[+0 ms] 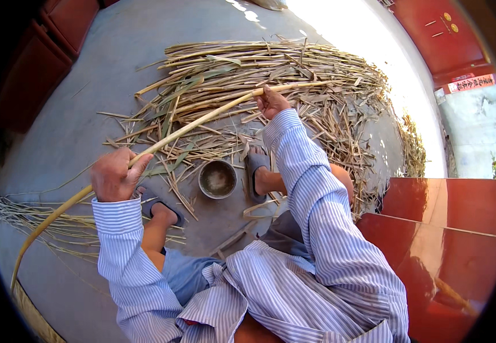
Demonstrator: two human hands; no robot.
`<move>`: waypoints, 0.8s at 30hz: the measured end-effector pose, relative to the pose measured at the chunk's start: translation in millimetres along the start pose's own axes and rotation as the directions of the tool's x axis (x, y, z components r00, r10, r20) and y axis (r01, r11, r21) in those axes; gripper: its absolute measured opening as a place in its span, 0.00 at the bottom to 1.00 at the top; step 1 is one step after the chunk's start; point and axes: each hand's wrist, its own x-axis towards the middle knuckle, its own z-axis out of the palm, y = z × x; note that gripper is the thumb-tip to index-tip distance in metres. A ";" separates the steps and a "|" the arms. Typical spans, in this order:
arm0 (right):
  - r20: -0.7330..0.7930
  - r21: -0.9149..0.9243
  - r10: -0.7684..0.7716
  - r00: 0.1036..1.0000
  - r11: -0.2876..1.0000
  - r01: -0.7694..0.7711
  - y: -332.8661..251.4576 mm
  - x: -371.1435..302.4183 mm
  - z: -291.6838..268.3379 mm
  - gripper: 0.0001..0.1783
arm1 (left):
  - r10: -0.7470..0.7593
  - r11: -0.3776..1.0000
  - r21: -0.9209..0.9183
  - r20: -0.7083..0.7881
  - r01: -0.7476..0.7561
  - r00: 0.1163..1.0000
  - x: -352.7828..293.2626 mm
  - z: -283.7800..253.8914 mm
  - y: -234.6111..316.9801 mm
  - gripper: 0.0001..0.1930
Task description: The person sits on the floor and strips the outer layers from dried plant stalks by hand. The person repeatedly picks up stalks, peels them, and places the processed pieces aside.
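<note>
A long pale reed stalk (202, 119) runs slantwise across the view, from the lower left up to the pile at the back. My left hand (115, 174) is closed around its thicker part, thumb along the stalk. Farther up and to the right, my right hand (272, 103) pinches the same stalk between thumb and fingers. Beyond both hands lies a big heap of cut reed stalks (225, 74) with dry leaves. The stalk's far tip overlaps this heap, so where it ends is hard to make out.
A round metal bowl (217, 179) stands on the grey floor between my sandalled feet. Thin split strips (48, 220) are spread at the left. Red panels (442, 228) are close on my right, and dark red furniture (36, 68) stands at the far left.
</note>
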 end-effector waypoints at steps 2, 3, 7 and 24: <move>-0.024 -0.072 -0.007 1.000 0.997 0.005 -2.1 4.0 -12.8 0.13 | 0.093 0.996 0.004 -0.026 -0.093 0.995 -0.3 6.9 4.3 0.17; -0.034 -0.104 -0.009 0.999 0.995 0.006 -4.3 1.5 -15.4 0.13 | 0.086 0.996 0.026 0.018 -0.086 0.996 -1.7 6.8 6.4 0.19; -0.012 -0.204 0.029 1.000 0.979 -0.031 -13.9 -2.7 -23.6 0.14 | 0.092 0.995 -0.037 -0.011 -0.092 0.996 -0.9 6.7 6.2 0.18; 0.176 0.103 -0.315 0.933 0.948 0.301 59.9 -169.3 67.7 0.10 | -0.103 0.960 -0.264 -0.037 0.090 0.994 26.1 25.7 13.9 0.14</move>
